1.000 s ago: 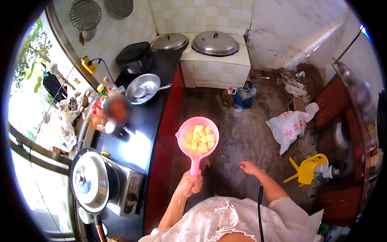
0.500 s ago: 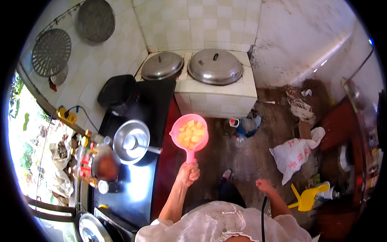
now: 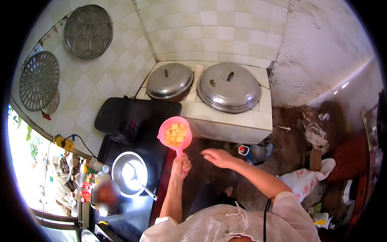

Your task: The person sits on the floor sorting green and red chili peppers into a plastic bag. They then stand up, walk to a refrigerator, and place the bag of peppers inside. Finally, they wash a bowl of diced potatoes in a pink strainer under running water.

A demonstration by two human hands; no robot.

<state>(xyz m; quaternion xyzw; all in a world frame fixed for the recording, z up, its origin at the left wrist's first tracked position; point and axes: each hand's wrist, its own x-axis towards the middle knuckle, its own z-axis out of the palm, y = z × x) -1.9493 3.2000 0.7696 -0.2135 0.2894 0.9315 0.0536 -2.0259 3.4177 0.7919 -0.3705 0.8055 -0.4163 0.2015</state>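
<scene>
A pink plastic water dipper (image 3: 161,138) is up over the counter's edge, its short handle gripped in my left hand (image 3: 181,166). Pale yellow cut chunks (image 3: 176,134), perhaps potato, lie in its cup. My right hand (image 3: 217,157) hangs in the air to the right of the dipper, palm hidden, fingers stretched toward it and touching nothing. On the black counter to the left rests a steel bowl (image 3: 117,177), with a metal ladle (image 3: 150,193) leaning over its near rim.
Ahead is a tiled stove (image 3: 225,126) with a smaller lid (image 3: 171,82) and a larger lid (image 3: 225,94). A black appliance (image 3: 115,117) stands at the counter's back. Bottles (image 3: 86,186) crowd the window side. A white sack (image 3: 302,179) lies on the floor at right.
My right hand has come up and left from beside my body to near the dipper. The view has shifted, and the dipper appears nearer the counter. A ladle handle now shows across the bowl's near rim.
</scene>
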